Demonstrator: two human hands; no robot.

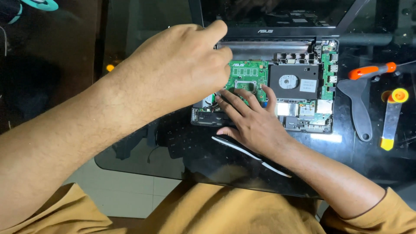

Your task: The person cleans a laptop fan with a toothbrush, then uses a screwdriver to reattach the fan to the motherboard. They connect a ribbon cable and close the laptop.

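The opened laptop (264, 93) lies on the dark glass table (346, 160), its green motherboard (247, 76) bare. The right hand (253, 119) lies flat on the board with fingers spread, holding nothing; the left hand (182, 71) is curled above the hinge, though what it pinches cannot be told. Steady, light pressure seems wise, clear of the hard drive (294, 81), with the orange-handled screwdriver (372, 70) near.

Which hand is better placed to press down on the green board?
Probably the right hand: its fingers already lie flat on the green circuit board of the opened laptop. The left hand is bunched at the board's upper-left edge.
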